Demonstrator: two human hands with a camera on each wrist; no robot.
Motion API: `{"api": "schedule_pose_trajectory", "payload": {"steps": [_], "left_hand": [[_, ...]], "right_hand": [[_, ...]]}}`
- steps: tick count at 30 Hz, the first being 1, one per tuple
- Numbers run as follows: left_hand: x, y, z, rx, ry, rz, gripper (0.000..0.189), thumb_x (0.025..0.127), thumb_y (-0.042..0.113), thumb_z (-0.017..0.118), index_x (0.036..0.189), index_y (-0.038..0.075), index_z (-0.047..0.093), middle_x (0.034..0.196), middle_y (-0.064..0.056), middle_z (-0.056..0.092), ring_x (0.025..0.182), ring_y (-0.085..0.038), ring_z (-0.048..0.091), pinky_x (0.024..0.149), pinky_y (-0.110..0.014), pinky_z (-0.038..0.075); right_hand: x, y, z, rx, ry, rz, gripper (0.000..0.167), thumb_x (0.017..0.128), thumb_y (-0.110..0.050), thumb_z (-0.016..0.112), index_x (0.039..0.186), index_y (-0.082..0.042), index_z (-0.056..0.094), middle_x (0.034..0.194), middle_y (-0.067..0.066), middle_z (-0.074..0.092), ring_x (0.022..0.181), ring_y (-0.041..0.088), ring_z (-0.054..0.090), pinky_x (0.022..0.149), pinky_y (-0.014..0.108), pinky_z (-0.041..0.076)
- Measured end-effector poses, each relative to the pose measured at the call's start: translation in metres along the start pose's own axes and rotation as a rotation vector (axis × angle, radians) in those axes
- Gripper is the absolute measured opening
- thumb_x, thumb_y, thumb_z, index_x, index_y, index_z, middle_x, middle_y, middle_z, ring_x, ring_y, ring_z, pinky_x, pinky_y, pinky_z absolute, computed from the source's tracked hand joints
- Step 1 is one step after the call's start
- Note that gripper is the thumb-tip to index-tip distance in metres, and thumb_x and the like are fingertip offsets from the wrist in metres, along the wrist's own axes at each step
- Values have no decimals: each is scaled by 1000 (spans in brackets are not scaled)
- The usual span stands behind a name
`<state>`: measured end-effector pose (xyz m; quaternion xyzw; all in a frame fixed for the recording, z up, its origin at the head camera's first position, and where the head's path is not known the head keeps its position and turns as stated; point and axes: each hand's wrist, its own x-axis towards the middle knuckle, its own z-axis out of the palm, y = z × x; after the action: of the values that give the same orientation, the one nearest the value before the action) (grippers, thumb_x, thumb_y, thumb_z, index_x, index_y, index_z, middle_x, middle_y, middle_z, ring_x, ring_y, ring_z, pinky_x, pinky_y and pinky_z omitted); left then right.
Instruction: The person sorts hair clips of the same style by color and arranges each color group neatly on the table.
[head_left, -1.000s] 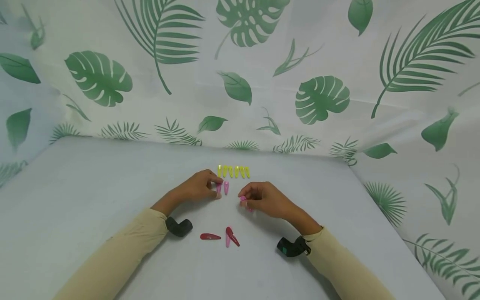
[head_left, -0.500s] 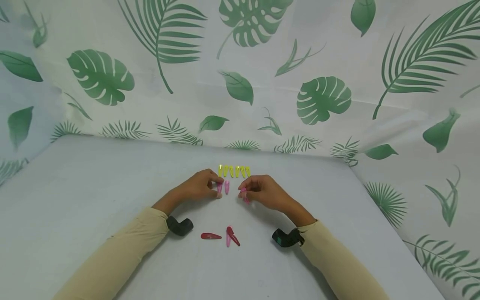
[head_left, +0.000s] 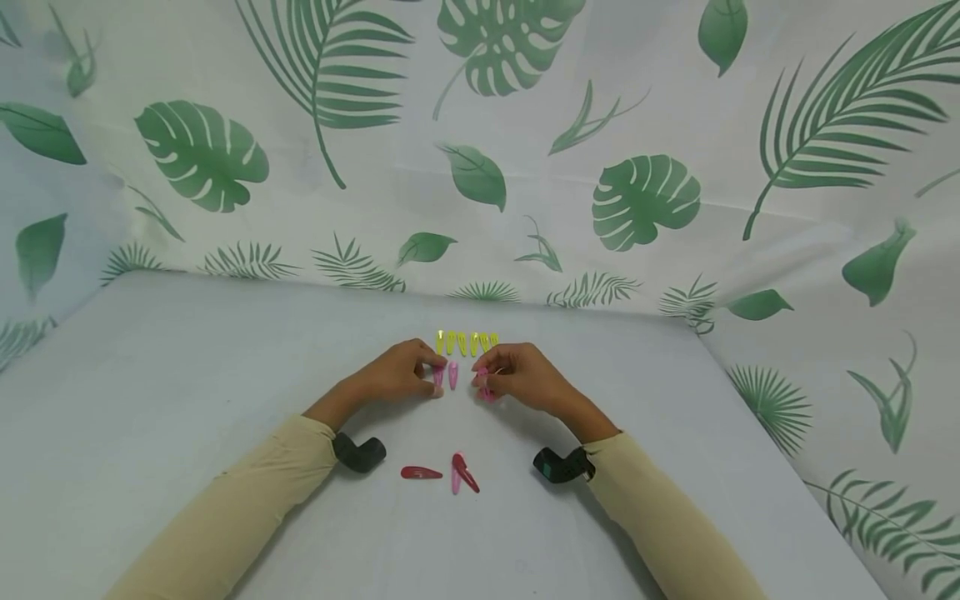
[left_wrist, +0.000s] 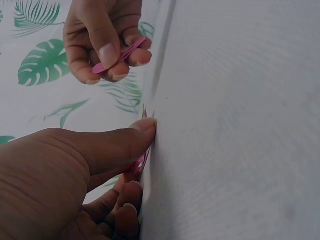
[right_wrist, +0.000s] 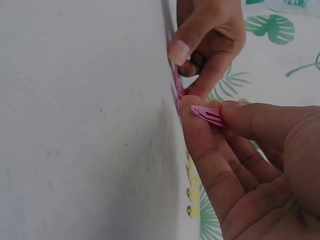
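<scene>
My left hand [head_left: 395, 373] pinches a pink snap hair clip [head_left: 438, 377] by its two ends, low on the white table. Just right of it lies another pink hair clip [head_left: 453, 375], parallel to the first. Between the thumb and fingers of my right hand [head_left: 528, 382] is a third pink hair clip [right_wrist: 207, 114], held up off the table in the left wrist view. Right behind both hands runs a row of several yellow hair clips [head_left: 451, 342], its right end partly covered by the right hand in the head view.
Nearer the body, a red hair clip [head_left: 422, 472] lies sideways. To its right, another red clip [head_left: 468, 475] crosses over a pink clip [head_left: 455, 485]. A leaf-printed cloth [head_left: 525, 200] hangs behind the table [head_left: 225, 375].
My right hand has moved forward and slightly left with its pink clip, up to the yellow row. The left hand has stayed at its clip.
</scene>
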<state>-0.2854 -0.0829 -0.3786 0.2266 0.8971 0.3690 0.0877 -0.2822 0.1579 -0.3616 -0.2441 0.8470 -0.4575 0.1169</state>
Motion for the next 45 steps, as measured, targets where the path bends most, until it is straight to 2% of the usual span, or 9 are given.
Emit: {"api": "schedule_pose_trajectory", "payload": {"steps": [4, 7, 12, 23, 30, 36, 43, 45], "left_hand": [[1, 0, 0, 3, -2, -11, 48, 84, 15, 77, 128, 3, 64, 113, -7, 56, 90, -20, 49, 77, -31, 42], [1, 0, -1, 1, 2, -11, 47, 84, 15, 77, 128, 3, 64, 113, -7, 55, 90, -20, 49, 77, -31, 42], [1, 0, 0, -7, -1, -14, 47, 84, 16, 77, 128, 4, 64, 113, -7, 55, 91, -20, 49, 78, -31, 43], [1, -1, 1, 7, -6, 2, 47, 85, 15, 76, 128, 3, 64, 114, -7, 55, 91, -20, 49, 78, -31, 42], [1, -2, 2, 21, -2, 22, 47, 84, 15, 76, 127, 2, 64, 113, -8, 56, 88, -19, 49, 76, -30, 42], [1, -2, 1, 11, 2, 37, 47, 84, 15, 77, 127, 1, 64, 112, -8, 56, 88, -19, 50, 76, -30, 42], [1, -4, 0, 6, -3, 6, 46, 85, 16, 76, 127, 3, 64, 113, -7, 55, 90, -20, 49, 78, -31, 42], [1, -4, 0, 2, -7, 14, 46, 85, 16, 76, 127, 2, 64, 113, -8, 55, 90, -20, 49, 78, -32, 42]], "right_hand": [[4, 1, 1, 28, 21, 35, 16, 91, 0, 63, 104, 4, 69, 95, 11, 64, 77, 20, 67, 70, 33, 55], [8, 3, 0, 14, 41, 36, 14, 90, -2, 66, 102, 2, 70, 92, 9, 65, 76, 18, 65, 69, 31, 54], [12, 5, -2, 10, 57, 41, 10, 89, -4, 68, 99, -1, 72, 86, 7, 69, 72, 19, 64, 67, 32, 52], [24, 6, 4, -2, 84, 92, 11, 89, -4, 68, 99, -1, 73, 90, 7, 69, 74, 20, 65, 68, 31, 55], [29, 9, 7, -85, 102, 115, 12, 89, -8, 70, 100, -4, 74, 87, 4, 68, 70, 17, 61, 64, 28, 52], [33, 10, 8, -136, 101, 92, 14, 88, -7, 71, 101, -2, 74, 83, 4, 67, 65, 15, 57, 60, 27, 48], [39, 13, 12, -177, 102, 114, 15, 88, -10, 72, 102, -4, 74, 85, 3, 66, 67, 15, 59, 61, 26, 50], [38, 12, 12, -189, 99, 127, 15, 88, -10, 73, 101, -5, 75, 85, 3, 66, 67, 15, 58, 61, 26, 49]]}}
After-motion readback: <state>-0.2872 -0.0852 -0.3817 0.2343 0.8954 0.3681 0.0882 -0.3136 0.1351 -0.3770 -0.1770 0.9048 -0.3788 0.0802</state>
